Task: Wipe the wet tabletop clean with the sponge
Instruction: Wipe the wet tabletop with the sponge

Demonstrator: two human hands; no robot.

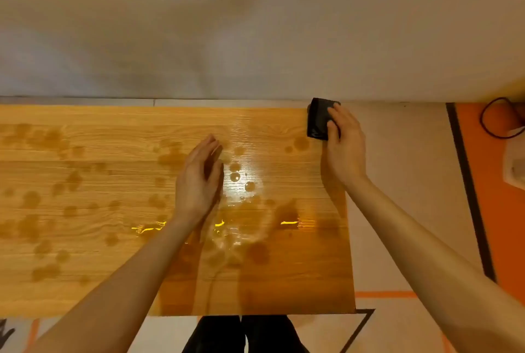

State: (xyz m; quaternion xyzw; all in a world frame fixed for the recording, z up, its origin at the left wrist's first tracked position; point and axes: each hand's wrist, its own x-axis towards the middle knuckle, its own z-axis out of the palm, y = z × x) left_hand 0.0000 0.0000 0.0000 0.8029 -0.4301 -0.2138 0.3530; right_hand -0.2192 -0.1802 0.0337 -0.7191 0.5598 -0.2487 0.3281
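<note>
Your dark sponge [320,119] sits at the far right corner of the wooden counter [85,153], partly hanging past its right edge. Your right hand [342,148] has its grip closed on the sponge, fingers [335,114] curled over its right side and top, thumb at its near edge. Your left hand [199,179] is well apart from it, over the middle of the counter, grip open and empty, fingers straight and together, palm turned toward the right. Whether it touches the surface you cannot tell. Water drops and puddles [241,179] are scattered across the wood, with a shiny pool just right of the left hand and more spots spread to the left. A pale wall [255,26] runs behind the counter. To the right, the floor shows an orange area [500,210] with a black cable [488,119].
</note>
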